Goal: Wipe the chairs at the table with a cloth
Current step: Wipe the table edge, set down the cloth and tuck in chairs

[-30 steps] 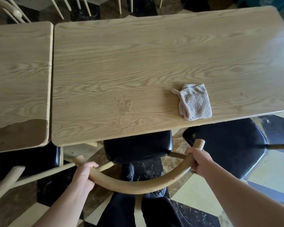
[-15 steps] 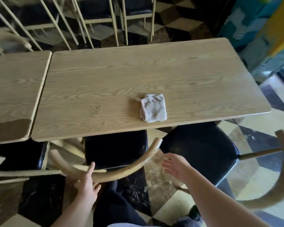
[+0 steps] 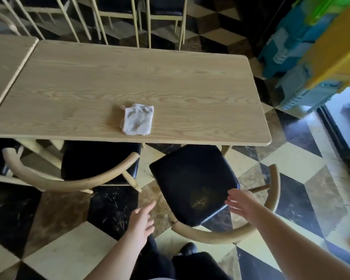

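Observation:
A folded grey cloth [image 3: 137,121] lies on the wooden table [image 3: 170,85] near its front edge. Two chairs with black seats and curved wooden backrests stand at the table's near side. The left chair [image 3: 97,164] is pushed partly under the table. The right chair [image 3: 194,184] stands angled out, with a dusty patch on its seat. My right hand [image 3: 243,205] hovers open over that seat's near right corner, just inside the backrest [image 3: 220,235]. My left hand [image 3: 140,221] is open above the floor, left of this chair, touching nothing.
A second table [image 3: 4,59] adjoins on the left. More pale-framed chairs [image 3: 117,19] stand beyond the far edge. Colourful blue and yellow plastic structures [image 3: 311,49] rise at the right, beside a bright doorway. The floor is chequered tile; my dark trousers and shoe show below.
Both hands have let go of the left chair's backrest and shifted right. The view has swung right, so the right chair now sits in front of me, with my right hand over its seat.

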